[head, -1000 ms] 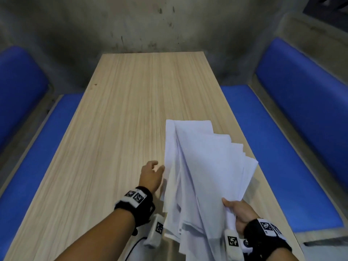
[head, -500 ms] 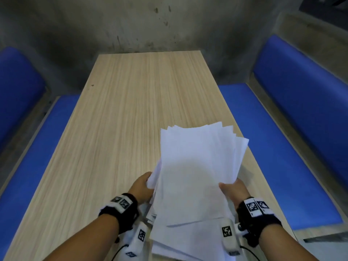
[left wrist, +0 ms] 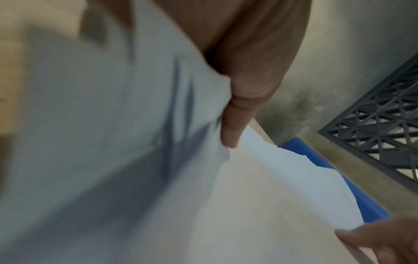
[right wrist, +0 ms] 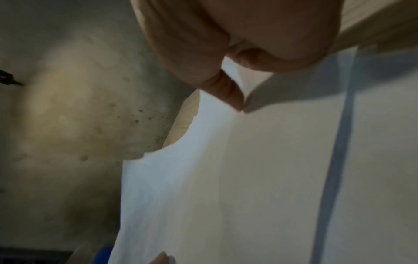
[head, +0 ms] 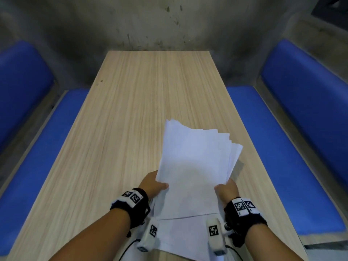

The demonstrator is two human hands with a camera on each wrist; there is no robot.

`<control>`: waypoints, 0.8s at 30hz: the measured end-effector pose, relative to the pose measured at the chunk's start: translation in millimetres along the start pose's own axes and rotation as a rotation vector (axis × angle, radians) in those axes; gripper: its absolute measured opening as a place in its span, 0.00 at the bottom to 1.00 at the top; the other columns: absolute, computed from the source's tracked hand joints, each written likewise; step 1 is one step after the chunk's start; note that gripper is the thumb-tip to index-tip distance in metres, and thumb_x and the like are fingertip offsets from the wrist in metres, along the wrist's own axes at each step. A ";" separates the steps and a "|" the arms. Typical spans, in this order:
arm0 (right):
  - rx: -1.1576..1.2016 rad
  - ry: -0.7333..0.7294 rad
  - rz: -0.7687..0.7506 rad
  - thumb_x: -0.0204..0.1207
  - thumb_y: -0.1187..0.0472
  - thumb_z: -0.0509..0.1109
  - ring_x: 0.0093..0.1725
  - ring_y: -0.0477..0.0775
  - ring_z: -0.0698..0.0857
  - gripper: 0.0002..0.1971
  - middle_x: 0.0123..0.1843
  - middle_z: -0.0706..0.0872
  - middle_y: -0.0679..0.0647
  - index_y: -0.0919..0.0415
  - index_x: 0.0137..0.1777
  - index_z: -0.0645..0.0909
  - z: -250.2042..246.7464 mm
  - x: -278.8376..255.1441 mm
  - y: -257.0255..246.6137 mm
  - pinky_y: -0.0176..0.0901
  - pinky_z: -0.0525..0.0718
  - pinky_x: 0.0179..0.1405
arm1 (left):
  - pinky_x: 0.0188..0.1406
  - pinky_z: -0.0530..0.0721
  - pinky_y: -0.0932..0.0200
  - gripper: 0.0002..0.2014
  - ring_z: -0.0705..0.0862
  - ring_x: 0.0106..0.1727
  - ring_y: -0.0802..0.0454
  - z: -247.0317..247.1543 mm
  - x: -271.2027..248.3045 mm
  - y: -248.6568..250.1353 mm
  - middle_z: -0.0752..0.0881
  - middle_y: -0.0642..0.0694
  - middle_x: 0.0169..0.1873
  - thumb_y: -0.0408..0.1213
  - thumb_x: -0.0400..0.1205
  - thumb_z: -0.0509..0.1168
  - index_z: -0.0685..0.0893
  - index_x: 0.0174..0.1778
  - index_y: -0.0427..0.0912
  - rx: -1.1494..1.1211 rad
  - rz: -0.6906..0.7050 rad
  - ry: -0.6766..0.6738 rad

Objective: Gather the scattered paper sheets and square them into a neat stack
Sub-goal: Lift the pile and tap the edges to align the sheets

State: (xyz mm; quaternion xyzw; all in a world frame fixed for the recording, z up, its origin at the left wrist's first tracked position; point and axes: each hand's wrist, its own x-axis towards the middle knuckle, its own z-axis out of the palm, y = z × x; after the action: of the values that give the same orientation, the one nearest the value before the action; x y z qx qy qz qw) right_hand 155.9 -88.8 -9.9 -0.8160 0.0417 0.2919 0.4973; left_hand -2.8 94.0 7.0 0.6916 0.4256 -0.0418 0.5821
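A loose bundle of white paper sheets (head: pixel 194 166) is lifted over the near right part of the wooden table (head: pixel 131 119); its far edges are fanned and uneven. My left hand (head: pixel 153 185) grips the bundle's left side, thumb on top. My right hand (head: pixel 227 189) grips its right side. In the left wrist view my fingers (left wrist: pixel 235 125) pinch the paper sheets (left wrist: pixel 113 142) from below. In the right wrist view my thumb (right wrist: pixel 228 92) presses the paper sheets (right wrist: pixel 248 178). The lowest sheets hang toward me, past the wrists.
Blue padded benches (head: pixel 282 147) run along both sides of the table, the left one (head: pixel 37 147) too. A stained concrete wall (head: pixel 150 23) closes the far end. A dark lattice panel (left wrist: pixel 380 128) shows in the left wrist view.
My left hand came in from beside the sheets and took hold of the left edge. The fanned sheets were drawn together between both hands and lifted flatter.
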 end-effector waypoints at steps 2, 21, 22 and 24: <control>-0.001 -0.024 -0.113 0.70 0.78 0.58 0.47 0.62 0.83 0.15 0.51 0.85 0.63 0.68 0.54 0.77 -0.3 -7.0 -9.9 0.35 0.80 0.38 | 0.55 0.86 0.46 0.15 0.88 0.52 0.40 -6.1 -8.1 2.7 0.90 0.37 0.52 0.30 0.74 0.69 0.85 0.57 0.39 -0.020 0.066 0.066; 0.288 -0.146 -0.783 0.76 0.74 0.65 0.75 0.43 0.73 0.37 0.75 0.72 0.49 0.54 0.80 0.52 2.4 -95.8 -107.5 0.43 0.70 0.77 | 0.40 0.85 0.68 0.07 0.88 0.38 0.62 -72.7 -78.9 41.8 0.87 0.58 0.39 0.42 0.73 0.76 0.83 0.40 0.48 -0.338 0.471 0.457; 0.272 -0.169 -0.768 0.75 0.75 0.66 0.71 0.37 0.76 0.35 0.73 0.75 0.48 0.50 0.76 0.58 4.2 -96.1 -103.4 0.43 0.74 0.74 | 0.39 0.83 0.76 0.09 0.89 0.41 0.69 -69.1 -79.1 37.9 0.90 0.61 0.41 0.34 0.73 0.76 0.85 0.45 0.51 -0.344 0.452 0.423; 0.254 -0.180 -0.729 0.73 0.76 0.68 0.59 0.30 0.81 0.31 0.62 0.80 0.44 0.40 0.62 0.65 8.8 -97.7 -98.2 0.46 0.82 0.65 | 0.39 0.83 0.77 0.18 0.88 0.47 0.72 -62.5 -77.6 33.3 0.92 0.63 0.44 0.29 0.72 0.76 0.85 0.52 0.54 -0.333 0.442 0.365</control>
State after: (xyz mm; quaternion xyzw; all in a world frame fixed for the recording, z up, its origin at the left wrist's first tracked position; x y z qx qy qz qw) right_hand 106.6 -53.8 115.1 -0.6805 -0.2587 0.1590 0.6669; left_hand -58.1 105.9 95.5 0.6585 0.3635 0.2803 0.5964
